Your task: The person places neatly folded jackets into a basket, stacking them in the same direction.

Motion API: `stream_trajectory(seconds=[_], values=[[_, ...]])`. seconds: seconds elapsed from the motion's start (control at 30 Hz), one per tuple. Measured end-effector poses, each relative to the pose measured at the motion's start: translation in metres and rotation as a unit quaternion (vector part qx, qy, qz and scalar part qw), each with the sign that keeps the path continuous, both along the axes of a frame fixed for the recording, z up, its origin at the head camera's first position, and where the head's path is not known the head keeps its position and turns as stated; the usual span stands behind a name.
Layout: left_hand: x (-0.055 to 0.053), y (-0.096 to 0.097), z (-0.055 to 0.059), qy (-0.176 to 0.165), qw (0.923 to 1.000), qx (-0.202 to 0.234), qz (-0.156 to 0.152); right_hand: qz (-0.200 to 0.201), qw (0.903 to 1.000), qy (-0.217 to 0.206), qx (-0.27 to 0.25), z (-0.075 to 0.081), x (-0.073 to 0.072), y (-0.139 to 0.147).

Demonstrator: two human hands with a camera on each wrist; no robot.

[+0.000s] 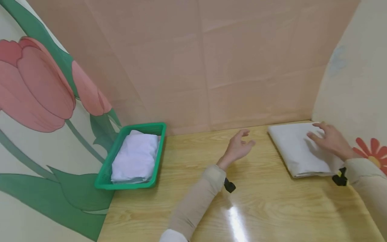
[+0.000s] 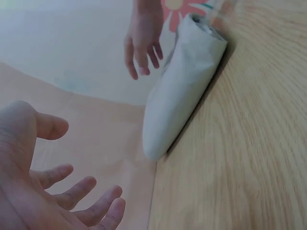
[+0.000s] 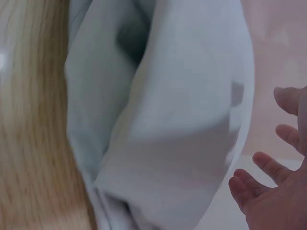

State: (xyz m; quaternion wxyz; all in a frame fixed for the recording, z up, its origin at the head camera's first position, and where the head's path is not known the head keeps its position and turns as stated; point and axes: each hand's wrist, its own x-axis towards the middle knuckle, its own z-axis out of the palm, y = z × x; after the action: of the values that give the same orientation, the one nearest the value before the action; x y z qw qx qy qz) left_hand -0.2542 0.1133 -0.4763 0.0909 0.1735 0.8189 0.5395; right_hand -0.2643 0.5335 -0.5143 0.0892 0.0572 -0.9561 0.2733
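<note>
A folded white cloth lies at the right of the wooden table, its layered edge showing in the right wrist view. Above its right part hovers my right hand, fingers spread and holding nothing; a shadow falls on the cloth below. My left hand is in the air over the table, left of the cloth and apart from it, with fingers loosely bent and nothing in them. In the left wrist view, the thumb and fingers of my left hand are parted.
A green plastic basket stands on the left of the table, with folded white cloth inside. Behind the table hangs a pinkish-brown covering. Walls with painted flowers rise at both sides.
</note>
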Motion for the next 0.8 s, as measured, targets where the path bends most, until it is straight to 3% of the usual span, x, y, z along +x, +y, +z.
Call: stream_trajectory(seconds=[0.1,0.3,0.5,0.8], values=[[0.001,0.008,-0.003,-0.007,0.9999,0.006,0.006,-0.001,0.9997,-0.017,0.017,-0.002,0.005,0.012],[-0.001,0.023,-0.005,-0.013,0.9996,0.02,0.017,-0.019,0.9939,-0.097,0.05,-0.002,0.019,0.03],[0.003,0.043,-0.012,-0.035,0.9986,0.033,0.023,-0.02,0.9837,-0.177,0.023,-0.013,0.029,0.042],[0.009,0.062,-0.023,-0.064,0.9975,0.013,0.029,-0.031,0.9834,-0.179,-0.007,-0.024,0.027,0.045]])
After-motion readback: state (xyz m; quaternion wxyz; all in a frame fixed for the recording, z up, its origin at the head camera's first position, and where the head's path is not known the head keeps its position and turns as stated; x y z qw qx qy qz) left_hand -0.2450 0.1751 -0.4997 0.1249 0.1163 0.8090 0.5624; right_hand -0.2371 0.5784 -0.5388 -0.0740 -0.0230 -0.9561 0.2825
